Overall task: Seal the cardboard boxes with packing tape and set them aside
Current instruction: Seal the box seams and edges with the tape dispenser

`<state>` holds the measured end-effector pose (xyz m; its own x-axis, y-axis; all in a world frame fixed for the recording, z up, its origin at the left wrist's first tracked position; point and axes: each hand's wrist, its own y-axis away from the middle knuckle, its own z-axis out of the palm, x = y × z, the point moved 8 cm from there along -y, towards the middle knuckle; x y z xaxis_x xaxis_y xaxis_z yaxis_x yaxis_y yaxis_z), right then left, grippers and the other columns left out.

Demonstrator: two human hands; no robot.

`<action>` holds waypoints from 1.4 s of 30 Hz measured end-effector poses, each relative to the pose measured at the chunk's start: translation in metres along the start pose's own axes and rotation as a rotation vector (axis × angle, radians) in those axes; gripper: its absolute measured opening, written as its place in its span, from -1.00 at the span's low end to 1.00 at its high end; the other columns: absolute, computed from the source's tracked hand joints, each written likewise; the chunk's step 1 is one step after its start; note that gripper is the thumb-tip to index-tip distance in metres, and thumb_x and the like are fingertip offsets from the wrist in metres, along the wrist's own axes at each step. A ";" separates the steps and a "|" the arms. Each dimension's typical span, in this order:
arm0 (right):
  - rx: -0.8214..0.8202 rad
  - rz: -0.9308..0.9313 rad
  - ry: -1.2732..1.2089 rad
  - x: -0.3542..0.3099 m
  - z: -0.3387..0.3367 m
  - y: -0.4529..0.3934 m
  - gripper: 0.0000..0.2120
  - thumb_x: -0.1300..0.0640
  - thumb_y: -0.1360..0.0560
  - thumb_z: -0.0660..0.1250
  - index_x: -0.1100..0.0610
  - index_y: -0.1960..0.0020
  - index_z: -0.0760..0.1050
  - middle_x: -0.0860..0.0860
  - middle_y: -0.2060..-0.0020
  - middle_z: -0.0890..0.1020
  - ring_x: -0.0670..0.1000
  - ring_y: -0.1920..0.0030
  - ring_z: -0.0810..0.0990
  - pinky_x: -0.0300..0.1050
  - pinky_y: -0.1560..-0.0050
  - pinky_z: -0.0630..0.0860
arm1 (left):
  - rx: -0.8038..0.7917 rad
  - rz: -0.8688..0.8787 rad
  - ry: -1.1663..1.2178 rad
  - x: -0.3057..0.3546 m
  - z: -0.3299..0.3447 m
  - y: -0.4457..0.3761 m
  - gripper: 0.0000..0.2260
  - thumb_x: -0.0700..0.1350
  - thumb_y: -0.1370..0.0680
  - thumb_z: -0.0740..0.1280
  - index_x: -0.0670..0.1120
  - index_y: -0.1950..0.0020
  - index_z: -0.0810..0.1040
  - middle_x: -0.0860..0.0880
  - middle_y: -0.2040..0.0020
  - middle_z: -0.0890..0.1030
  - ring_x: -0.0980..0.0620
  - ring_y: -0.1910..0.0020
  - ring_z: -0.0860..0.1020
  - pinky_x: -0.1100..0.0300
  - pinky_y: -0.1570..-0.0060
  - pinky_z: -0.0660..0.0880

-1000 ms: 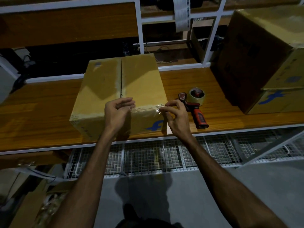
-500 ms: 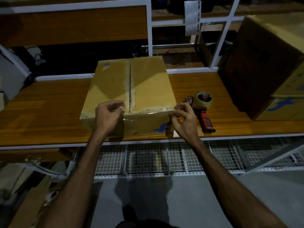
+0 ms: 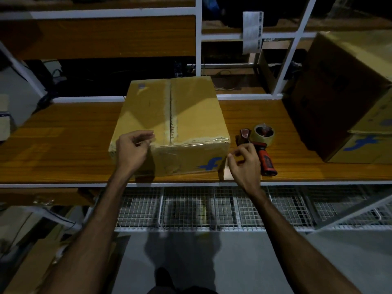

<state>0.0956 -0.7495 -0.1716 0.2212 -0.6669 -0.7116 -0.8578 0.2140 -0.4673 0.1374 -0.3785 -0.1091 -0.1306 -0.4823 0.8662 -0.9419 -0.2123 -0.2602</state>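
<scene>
A cardboard box with a blue logo stands on the wooden bench, its top flaps closed along a centre seam. A clear tape strip lies along its near top edge. My left hand is at the box's near left edge, its fingertips pinched together just above the top; whether tape is between them is unclear. My right hand hovers off the box's near right corner with loosely curled fingers and holds nothing. The red-handled tape dispenser lies on the bench right behind that hand.
A large cardboard box fills the bench's right end. White rack posts and shelves rise behind. A wire mesh shelf runs under the bench. More cardboard lies on the floor at lower left.
My right hand has let go of the tape and drawn away from the box's right corner. My left hand has slid a little leftward along the near edge. The tape now lies on the box.
</scene>
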 end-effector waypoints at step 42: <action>-0.467 -0.245 0.312 -0.226 0.227 -0.042 -0.83 -0.02 -0.63 0.37 -0.03 -0.07 0.73 -0.12 -0.13 0.73 -0.13 0.05 0.57 -0.17 0.02 0.42 | -0.228 0.644 -0.153 -0.099 -0.091 -0.024 -0.66 -0.23 -0.52 0.54 -0.12 -0.30 0.68 -0.07 -0.34 0.64 -0.06 -0.29 0.54 0.18 -0.27 0.46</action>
<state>0.1869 -0.4456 -0.1102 0.3516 -0.8499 -0.3924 -0.9276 -0.2598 -0.2685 0.1451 -0.2485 -0.1497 -0.6550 -0.5704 0.4955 -0.7356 0.3313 -0.5909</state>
